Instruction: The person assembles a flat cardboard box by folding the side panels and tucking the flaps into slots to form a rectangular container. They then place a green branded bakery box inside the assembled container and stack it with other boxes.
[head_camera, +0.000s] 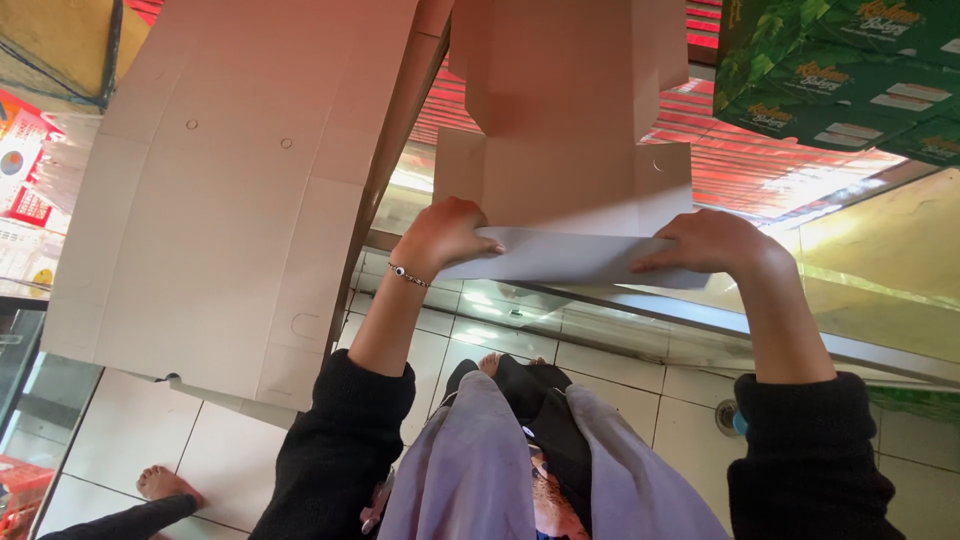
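Observation:
A pale flat cardboard box blank (560, 170) is held up in front of me, with its lower flap (570, 258) bent toward me. My left hand (440, 235), with a beaded bracelet on the wrist, grips the flap's left end, thumb on top. At the flap's right end, my right hand (712, 243) presses with its fingers curled over the edge. Both arms are in black sleeves. A lilac cloth (480, 460) hangs down my front.
A stack of large flat cardboard blanks (230, 190) stands close on the left. Green printed cartons (840, 70) sit at the top right. Below is a white tiled floor (600, 370) with a floor drain (728, 415). Another person's bare foot (165, 485) shows at the bottom left.

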